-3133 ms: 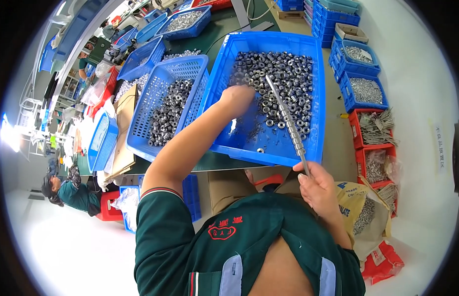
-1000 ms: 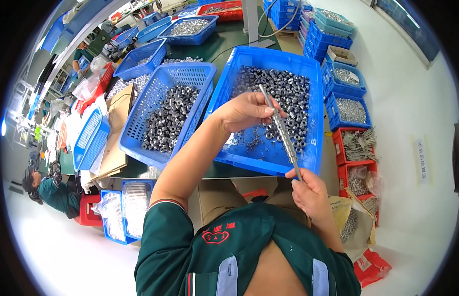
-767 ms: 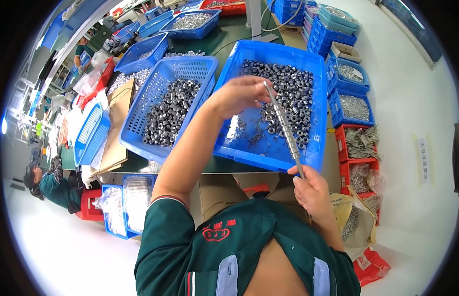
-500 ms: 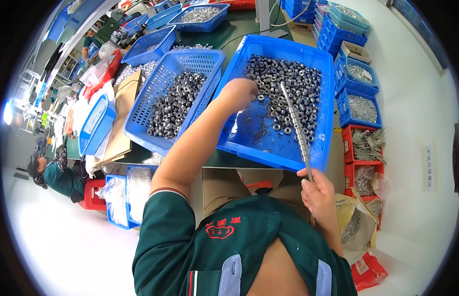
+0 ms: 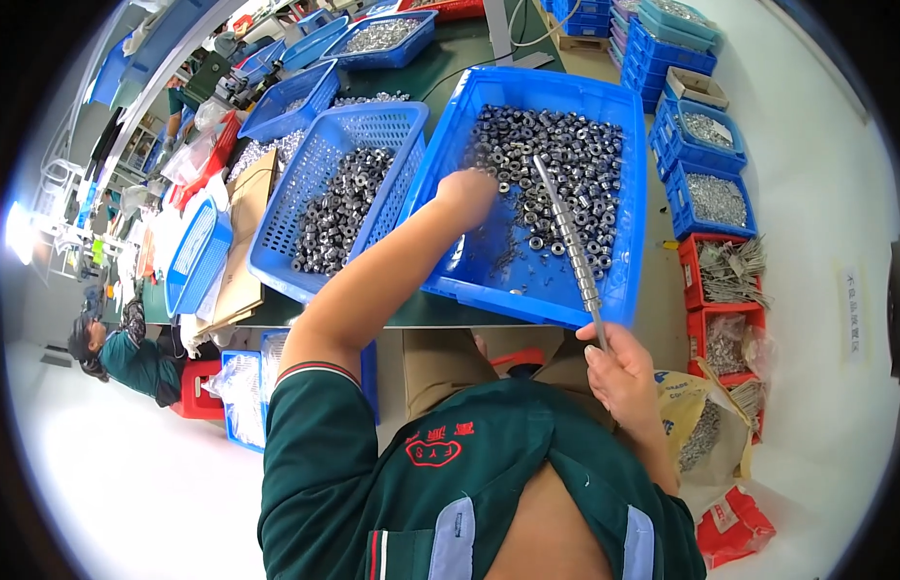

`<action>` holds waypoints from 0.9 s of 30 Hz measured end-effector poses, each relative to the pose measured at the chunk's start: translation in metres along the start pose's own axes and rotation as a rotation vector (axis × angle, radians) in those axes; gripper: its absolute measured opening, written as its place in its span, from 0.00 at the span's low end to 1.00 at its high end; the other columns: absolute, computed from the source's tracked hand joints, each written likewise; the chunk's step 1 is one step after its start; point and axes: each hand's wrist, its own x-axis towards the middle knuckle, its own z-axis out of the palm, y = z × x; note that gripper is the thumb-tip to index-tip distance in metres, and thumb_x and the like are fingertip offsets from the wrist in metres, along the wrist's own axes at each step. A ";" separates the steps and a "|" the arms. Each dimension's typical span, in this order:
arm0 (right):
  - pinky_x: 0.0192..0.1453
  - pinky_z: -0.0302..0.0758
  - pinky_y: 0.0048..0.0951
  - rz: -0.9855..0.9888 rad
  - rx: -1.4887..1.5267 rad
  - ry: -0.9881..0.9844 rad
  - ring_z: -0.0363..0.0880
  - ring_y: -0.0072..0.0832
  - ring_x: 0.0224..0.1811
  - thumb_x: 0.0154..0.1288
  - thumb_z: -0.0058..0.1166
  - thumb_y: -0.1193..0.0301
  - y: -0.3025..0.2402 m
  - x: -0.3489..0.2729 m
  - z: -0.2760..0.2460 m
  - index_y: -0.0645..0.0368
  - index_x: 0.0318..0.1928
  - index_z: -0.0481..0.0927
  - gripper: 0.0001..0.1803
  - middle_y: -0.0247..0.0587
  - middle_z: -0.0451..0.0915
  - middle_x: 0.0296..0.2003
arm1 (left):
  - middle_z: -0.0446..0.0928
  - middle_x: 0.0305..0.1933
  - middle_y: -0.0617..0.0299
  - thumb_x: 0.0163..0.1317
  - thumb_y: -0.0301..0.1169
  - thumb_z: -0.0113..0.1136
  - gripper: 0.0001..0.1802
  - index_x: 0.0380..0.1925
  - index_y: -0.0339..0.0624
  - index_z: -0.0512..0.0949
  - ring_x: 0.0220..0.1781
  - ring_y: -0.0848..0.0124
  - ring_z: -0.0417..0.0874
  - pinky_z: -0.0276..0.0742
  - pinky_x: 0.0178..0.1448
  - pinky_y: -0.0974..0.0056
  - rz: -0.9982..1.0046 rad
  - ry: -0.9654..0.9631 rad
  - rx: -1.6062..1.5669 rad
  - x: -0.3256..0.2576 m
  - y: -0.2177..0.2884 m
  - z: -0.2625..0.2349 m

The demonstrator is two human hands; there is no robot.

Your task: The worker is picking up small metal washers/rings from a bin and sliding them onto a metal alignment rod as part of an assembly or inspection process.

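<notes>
My right hand (image 5: 621, 372) grips the lower end of a thin metal rod (image 5: 556, 198), which slants up and to the left over the blue tray (image 5: 508, 302). Several shiny metal rings (image 5: 582, 274) are threaded along the rod's lower half. Inside the tray lies a heap of small dark metal rings (image 5: 566, 145), with fine dark scraps on the bare floor near its front. My left hand (image 5: 466, 199) is at the heap's left edge with its fingers curled. Its fingertips are turned away, so whatever they hold is hidden.
Left of the tray stands a perforated blue basket (image 5: 271, 232) of similar rings. Flattened cardboard (image 5: 239, 237) and another blue basket (image 5: 199, 253) lie farther left. Stacked blue bins (image 5: 677, 198) and red bins (image 5: 695, 275) line the right side. A co-worker (image 5: 131, 353) sits at far left.
My left hand has drawn slightly nearer along the heap's left edge. The right hand still holds the rod with its rings at about the same slant. The whole view has shifted a little.
</notes>
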 end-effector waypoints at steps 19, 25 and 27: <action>0.17 0.50 0.13 0.010 -0.005 0.006 0.53 0.07 0.14 0.68 0.44 0.74 -0.002 0.002 0.005 0.63 0.48 0.68 0.11 0.21 0.59 0.18 | 0.79 0.32 0.57 0.63 0.36 0.56 0.09 0.35 0.42 0.75 0.34 0.66 0.82 0.80 0.36 0.63 -0.126 -0.153 -2.360 -0.013 -0.008 -0.036; 0.17 0.50 0.13 0.015 -0.015 0.002 0.53 0.07 0.15 0.68 0.44 0.74 -0.003 0.003 0.007 0.63 0.49 0.68 0.11 0.21 0.59 0.19 | 0.77 0.44 0.49 0.59 0.33 0.57 0.11 0.40 0.43 0.70 0.41 0.60 0.78 0.75 0.46 0.58 -0.220 -0.081 -2.347 -0.023 0.007 -0.051; 0.17 0.50 0.13 0.019 -0.029 -0.004 0.53 0.07 0.15 0.68 0.44 0.74 -0.002 0.003 0.009 0.63 0.49 0.68 0.11 0.21 0.59 0.19 | 0.77 0.46 0.48 0.58 0.32 0.57 0.12 0.40 0.43 0.69 0.42 0.59 0.78 0.74 0.49 0.56 -0.214 -0.096 -2.363 -0.024 0.005 -0.049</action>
